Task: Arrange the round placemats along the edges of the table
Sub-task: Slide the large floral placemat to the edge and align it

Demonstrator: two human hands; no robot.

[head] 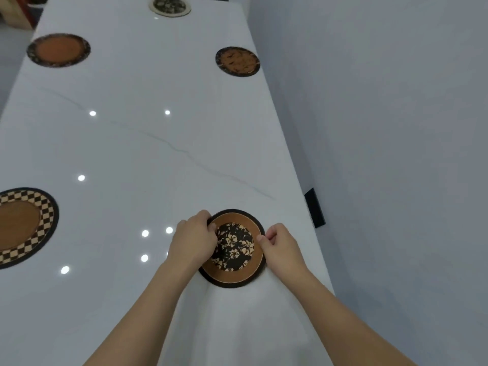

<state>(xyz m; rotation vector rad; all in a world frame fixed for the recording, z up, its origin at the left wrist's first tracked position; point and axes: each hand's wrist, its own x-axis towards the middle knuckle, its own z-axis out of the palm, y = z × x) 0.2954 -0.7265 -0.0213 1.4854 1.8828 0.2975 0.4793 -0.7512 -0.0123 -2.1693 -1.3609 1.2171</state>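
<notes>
Head view: left hand (194,240) and right hand (280,247) pinch opposite rims of the floral placemat (233,247) (near the table (158,154) right edge)

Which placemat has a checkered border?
The checkered placemat at the table's left edge, nearest the camera on that side. The other four show floral or dark speckled patterns, not squares.

Round placemats (233,247) along table (137,143) edges

I see a glossy, marble-veined white table (148,154) mirroring lights; the floral placemat (233,247) looks matt, woven.
</notes>
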